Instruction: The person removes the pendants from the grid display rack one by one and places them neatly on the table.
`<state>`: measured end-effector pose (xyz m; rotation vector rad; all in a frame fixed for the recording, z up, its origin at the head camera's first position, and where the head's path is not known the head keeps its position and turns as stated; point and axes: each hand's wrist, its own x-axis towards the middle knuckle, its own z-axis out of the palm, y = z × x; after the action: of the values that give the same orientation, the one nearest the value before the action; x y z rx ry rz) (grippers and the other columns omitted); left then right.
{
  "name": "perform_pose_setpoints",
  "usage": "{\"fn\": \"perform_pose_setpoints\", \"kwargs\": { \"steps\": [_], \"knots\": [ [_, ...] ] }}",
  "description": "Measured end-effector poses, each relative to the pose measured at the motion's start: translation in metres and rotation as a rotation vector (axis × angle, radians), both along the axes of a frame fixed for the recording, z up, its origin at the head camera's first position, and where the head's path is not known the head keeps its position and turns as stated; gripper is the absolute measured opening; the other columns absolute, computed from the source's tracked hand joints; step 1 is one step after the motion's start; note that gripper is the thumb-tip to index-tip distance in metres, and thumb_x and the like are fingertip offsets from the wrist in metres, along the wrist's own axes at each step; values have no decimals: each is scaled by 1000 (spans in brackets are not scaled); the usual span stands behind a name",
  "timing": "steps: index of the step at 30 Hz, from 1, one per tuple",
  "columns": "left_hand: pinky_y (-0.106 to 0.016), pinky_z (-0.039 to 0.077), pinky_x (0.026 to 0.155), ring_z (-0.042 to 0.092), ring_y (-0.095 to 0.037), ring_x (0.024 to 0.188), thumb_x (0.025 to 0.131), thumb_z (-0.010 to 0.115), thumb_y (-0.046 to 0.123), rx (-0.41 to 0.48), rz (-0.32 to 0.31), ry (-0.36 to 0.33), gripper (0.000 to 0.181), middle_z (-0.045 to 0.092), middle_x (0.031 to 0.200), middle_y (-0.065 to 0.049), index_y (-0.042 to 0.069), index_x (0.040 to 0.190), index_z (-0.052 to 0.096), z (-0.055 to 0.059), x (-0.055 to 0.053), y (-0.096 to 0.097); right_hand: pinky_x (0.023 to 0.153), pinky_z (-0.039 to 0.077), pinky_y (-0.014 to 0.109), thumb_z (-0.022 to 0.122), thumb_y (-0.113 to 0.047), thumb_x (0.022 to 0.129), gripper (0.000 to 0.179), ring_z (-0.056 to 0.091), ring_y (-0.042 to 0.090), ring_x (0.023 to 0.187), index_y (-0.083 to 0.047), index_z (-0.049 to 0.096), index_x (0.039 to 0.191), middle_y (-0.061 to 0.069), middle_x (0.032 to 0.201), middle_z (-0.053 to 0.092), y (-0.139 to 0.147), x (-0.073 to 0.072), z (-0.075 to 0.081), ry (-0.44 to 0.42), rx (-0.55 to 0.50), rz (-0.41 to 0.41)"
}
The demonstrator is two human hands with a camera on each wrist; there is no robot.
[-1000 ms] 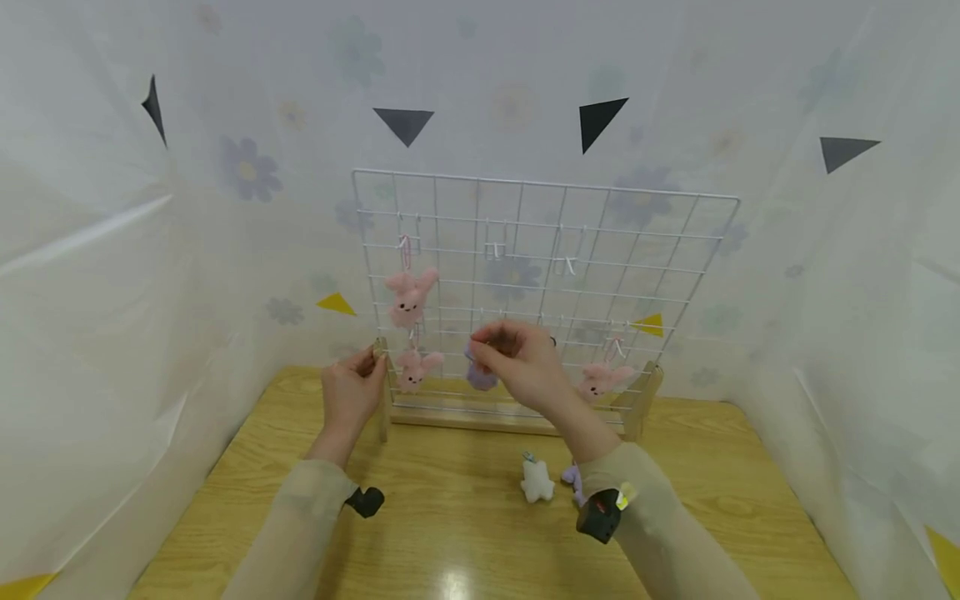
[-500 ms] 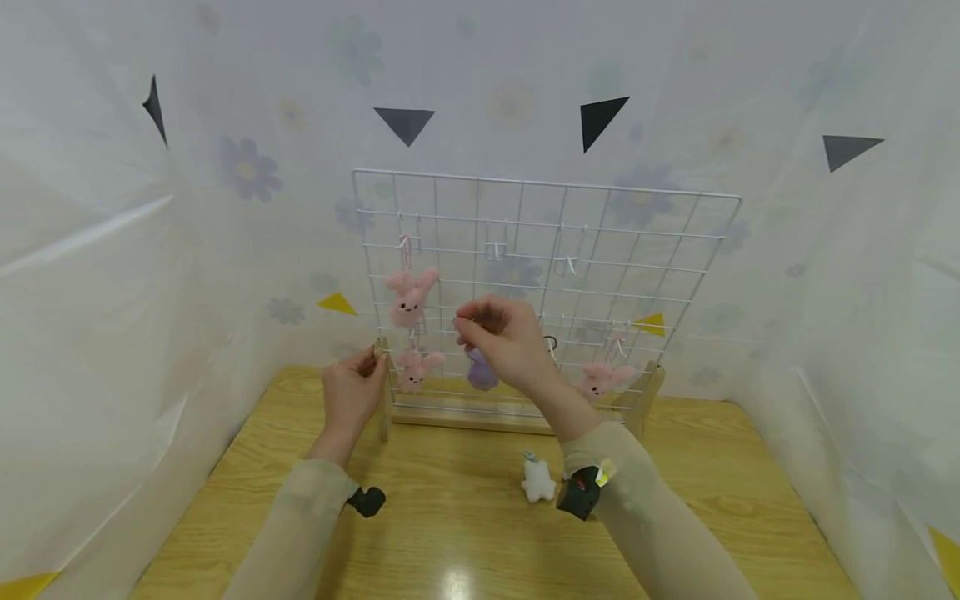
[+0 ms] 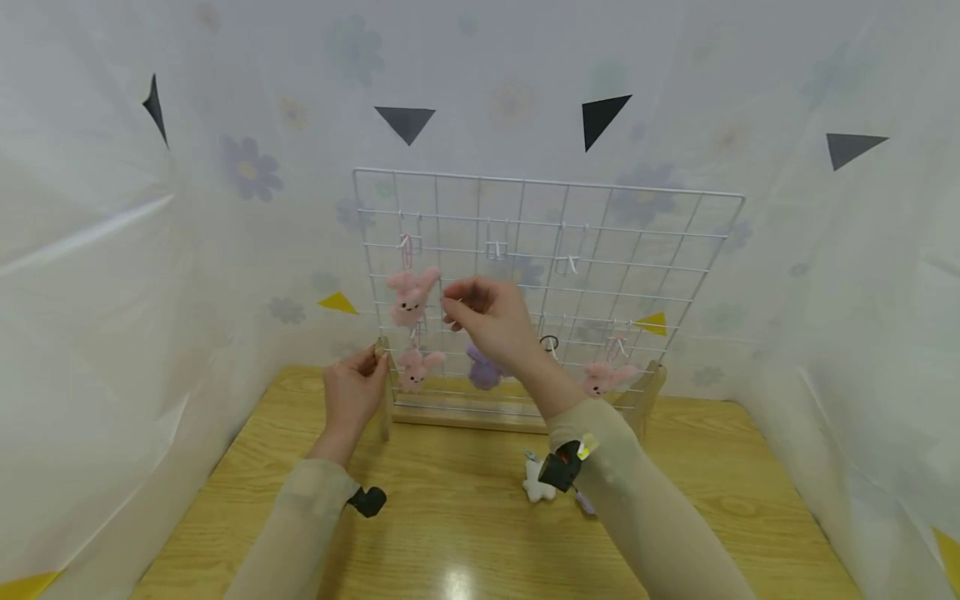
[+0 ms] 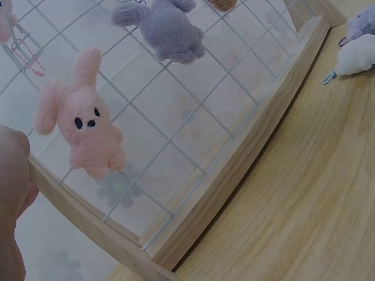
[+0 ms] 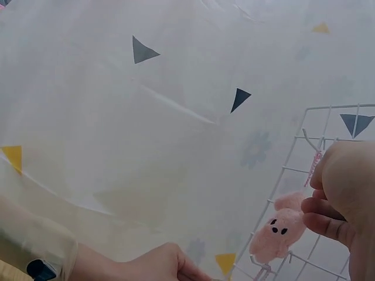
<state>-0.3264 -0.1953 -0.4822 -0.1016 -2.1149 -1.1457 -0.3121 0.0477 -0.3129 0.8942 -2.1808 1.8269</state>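
Two hands stand well apart; the left hand (image 3: 352, 397) pinches the top of the left upright (image 3: 386, 408), apparently to keep the wire grid (image 3: 522, 180) from shifting in its wooden stand; the right hand (image 3: 495, 321) is loosely curled just beside the upper pink plush (image 3: 410, 300), with nothing visible between its fingers; whether it touches that plush cannot be told. Each plush on the grid is hung in front of the wires, presumably so that it faces forward; the pink strap (image 3: 407, 248) of the upper one loops over a hook.

Count of hung items: three pink plushes, namely the upper one, the lower left pink plush (image 3: 418, 371) and the lower right pink plush (image 3: 603, 379); one hanging purple plush (image 3: 484, 371), in the lower row; one brown item (image 4: 222, 4), cut off in the left wrist view; one black ring (image 3: 549, 342). Two further hooks, the middle hook (image 3: 497, 249) and the right hook (image 3: 571, 264), sit in the upper row. On the tabletop (image 3: 420, 517): one white plush (image 3: 537, 483); one loose purple plush (image 3: 586, 503), mostly hidden by the right arm.
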Motion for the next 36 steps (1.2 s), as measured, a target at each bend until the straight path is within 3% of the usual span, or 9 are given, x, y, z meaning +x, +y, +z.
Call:
{"fn": "perform_pose_setpoints", "kwargs": {
  "steps": [3, 8, 12, 16, 21, 27, 33, 36],
  "knots": [
    [-44, 66, 65, 79, -31, 77, 97, 79, 10, 1, 3, -1, 23, 78, 94, -22, -7, 112, 78, 0, 0, 0, 76, 63, 53, 67, 1, 103, 10, 71, 38, 83, 6, 73, 109, 14, 94, 74, -5, -2, 3, 2, -7, -4],
    [-44, 66, 65, 79, -31, 77, 97, 79, 10, -1, 6, -2, 23, 78, 93, -21, -7, 111, 78, 0, 0, 1, 74, 64, 41, 67, -2, 104, 13, 72, 33, 84, 7, 72, 112, 14, 99, 74, -12, -6, 8, -14, -7, -16],
    [-44, 66, 65, 79, -30, 77, 96, 80, 10, 5, 4, 0, 22, 78, 93, -21, -6, 112, 79, 1, 0, 1, 75, 64, 41, 67, -2, 104, 17, 72, 26, 83, 9, 71, 116, 20, 104, 74, -18, -12, 10, -14, -14, -2],
    [-43, 66, 65, 79, -29, 77, 96, 80, 10, 19, 2, -16, 22, 78, 93, -20, -6, 112, 79, 1, 0, 1, 77, 64, 45, 67, -2, 104, 17, 72, 32, 85, 9, 71, 116, 23, 106, 73, -23, -15, 12, -6, -5, 0],
    [-42, 66, 66, 79, -29, 77, 96, 79, 9, 22, 2, -19, 22, 78, 94, -20, -6, 112, 79, 0, 0, 0, 76, 64, 40, 67, -4, 105, 18, 72, 40, 89, 8, 71, 117, 20, 106, 73, -31, -18, 16, -22, -10, -26],
    [-43, 66, 65, 79, -28, 77, 97, 79, 11, 9, 9, -22, 22, 78, 93, -19, -5, 111, 79, 0, 0, -1, 79, 64, 37, 68, -9, 105, 16, 72, 29, 87, 3, 73, 116, 12, 102, 74, -42, -22, 18, -26, -17, -72],
    [-43, 66, 65, 79, -29, 76, 97, 79, 10, 4, -4, -8, 22, 78, 93, -20, -6, 112, 79, 0, 0, -1, 76, 64, 43, 69, -9, 104, 16, 72, 27, 83, 3, 72, 115, 11, 98, 74, -50, -27, 22, 3, -25, -128],
    [-43, 65, 64, 79, -29, 76, 96, 79, 9, 8, -9, -10, 22, 78, 93, -20, -6, 113, 79, 1, 0, 0, 71, 63, 37, 71, -9, 103, 16, 71, 22, 82, 2, 73, 114, 10, 97, 75, -52, -27, 24, 19, -17, -144]
  ]
}}
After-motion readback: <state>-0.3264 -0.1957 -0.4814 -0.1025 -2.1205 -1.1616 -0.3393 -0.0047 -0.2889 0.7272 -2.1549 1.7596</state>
